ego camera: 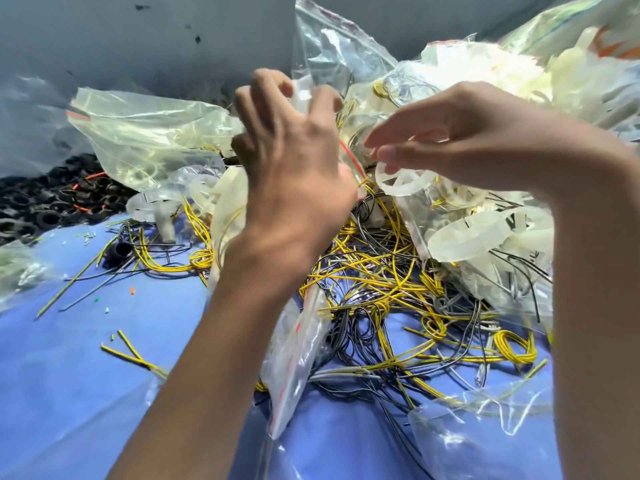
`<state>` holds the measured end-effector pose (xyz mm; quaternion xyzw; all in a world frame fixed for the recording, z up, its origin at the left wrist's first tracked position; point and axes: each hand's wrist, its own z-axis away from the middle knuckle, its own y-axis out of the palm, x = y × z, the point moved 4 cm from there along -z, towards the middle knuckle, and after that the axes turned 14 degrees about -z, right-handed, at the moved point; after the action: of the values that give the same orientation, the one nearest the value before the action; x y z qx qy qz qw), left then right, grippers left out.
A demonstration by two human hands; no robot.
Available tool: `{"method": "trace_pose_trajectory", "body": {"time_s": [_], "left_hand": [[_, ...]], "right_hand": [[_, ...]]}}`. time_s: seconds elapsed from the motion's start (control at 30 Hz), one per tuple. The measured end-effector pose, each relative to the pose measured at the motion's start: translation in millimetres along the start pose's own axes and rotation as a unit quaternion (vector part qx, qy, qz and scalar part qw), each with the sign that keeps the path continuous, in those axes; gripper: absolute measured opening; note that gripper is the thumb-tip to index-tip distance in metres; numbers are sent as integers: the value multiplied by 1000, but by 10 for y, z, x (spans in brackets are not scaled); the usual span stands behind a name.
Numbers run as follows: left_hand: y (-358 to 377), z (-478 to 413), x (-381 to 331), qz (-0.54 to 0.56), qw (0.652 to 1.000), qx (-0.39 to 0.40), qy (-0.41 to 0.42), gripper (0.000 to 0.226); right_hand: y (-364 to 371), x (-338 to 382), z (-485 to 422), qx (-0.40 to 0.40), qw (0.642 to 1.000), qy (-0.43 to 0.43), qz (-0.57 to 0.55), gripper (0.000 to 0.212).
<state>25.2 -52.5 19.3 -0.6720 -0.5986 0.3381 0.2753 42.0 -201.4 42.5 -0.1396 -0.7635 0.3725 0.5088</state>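
Observation:
My left hand (294, 161) is raised at the centre, its curled fingers gripping the top of a clear zip bag (325, 64) with a red seal strip. My right hand (464, 140) hovers just to its right; thumb and forefinger pinch a translucent white plastic ring part (405, 183) at the bag's mouth. More such white parts (485, 233) lie in a bag below the right hand. A tangle of yellow and black wires (381, 271) spreads on the blue cloth (86, 375) under both hands.
Another clear bag (145, 133) lies at the left, with a heap of black rings (52, 209) beside it. Bags of white parts (519, 64) pile up at the back right. A flat empty bag (294, 358) lies near my left forearm. Grey wall behind.

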Motion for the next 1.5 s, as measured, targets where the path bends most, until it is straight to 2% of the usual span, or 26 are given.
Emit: {"method": "trace_pose_trajectory", "body": {"time_s": [0.1, 0.2, 0.27, 0.33, 0.37, 0.43, 0.5, 0.6, 0.67, 0.73, 0.83, 0.87, 1.03, 1.07, 1.17, 1.23, 1.5], "left_hand": [[109, 42, -55, -26, 999, 29, 25, 50], [125, -1, 53, -34, 999, 36, -16, 50], [53, -12, 51, -10, 1000, -16, -22, 44], [-20, -4, -83, 68, 995, -55, 38, 34], [-30, 14, -189, 128, 987, -30, 92, 30], [-16, 136, -432, 208, 952, 82, 208, 28], [48, 261, -570, 185, 933, 144, 274, 27], [130, 278, -567, 165, 941, 150, 254, 24], [183, 293, -568, 154, 935, 180, 264, 23], [255, 397, -641, 102, 918, 221, 314, 22], [384, 690, -845, 18, 886, 265, 380, 8], [423, 758, -890, -1, 881, 275, 385, 2], [547, 886, -962, -30, 883, 272, 382, 26], [557, 904, -967, -36, 879, 282, 384, 27], [570, 938, -991, -56, 875, 308, 369, 32], [562, 944, -1022, -64, 878, 319, 351, 32], [599, 970, -1041, -88, 883, 342, 309, 31]], "right_hand": [[-16, -31, 11, 5, 1000, 9, 0, 20], [-33, -43, 26, 16, 1000, 14, 2, 22], [-55, -38, 36, 16, 1000, 17, -1, 23], [-84, -33, 45, 13, 1000, 17, -5, 22], [-91, -26, 53, 16, 1000, 13, -6, 22], [-101, -35, 90, 44, 999, 15, 9, 26], [-119, -91, 133, 83, 995, 46, 36, 42], [-181, -219, 186, 119, 988, 102, 2, 57], [-293, -309, 213, 100, 986, 129, -47, 67], [-412, -375, 260, 75, 987, 130, -48, 60], [-501, -430, 293, 59, 994, 87, 15, 22], [-510, -445, 299, 50, 995, 84, 15, 17], [-452, -323, 338, 56, 994, 90, -6, 10], [-445, -296, 353, 59, 993, 101, -9, 17], [-442, -242, 387, 54, 983, 167, 59, 72], [-425, -201, 392, 58, 979, 176, 80, 83], [-333, -112, 362, 56, 982, 166, 68, 68]]}}
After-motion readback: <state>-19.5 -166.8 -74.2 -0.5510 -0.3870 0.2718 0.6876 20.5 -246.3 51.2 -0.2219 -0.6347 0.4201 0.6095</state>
